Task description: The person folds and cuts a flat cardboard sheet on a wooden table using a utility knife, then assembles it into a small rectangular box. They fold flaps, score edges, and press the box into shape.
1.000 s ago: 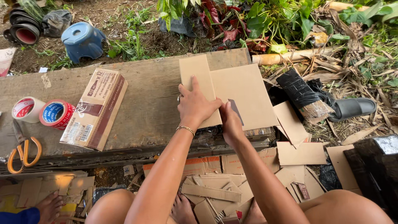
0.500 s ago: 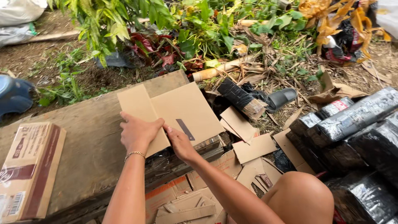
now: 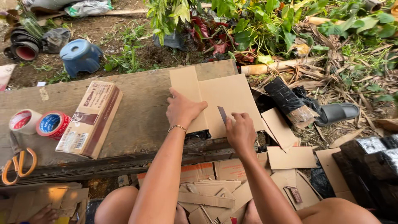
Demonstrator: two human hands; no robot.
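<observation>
Left hand [image 3: 182,110] lies spread flat, pinning the cardboard sheet [image 3: 226,99] at the worktop [image 3: 137,120] right end. Right hand [image 3: 240,132] pinches a thin blade [image 3: 222,115] against it. Looks light, stiff-ish, creasable, so best held flat near the cut.

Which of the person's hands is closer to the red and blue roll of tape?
Left. The left hand presses on the cardboard sheet, right of the tape roll; the right hand, holding a small blade, lies farther right.
</observation>
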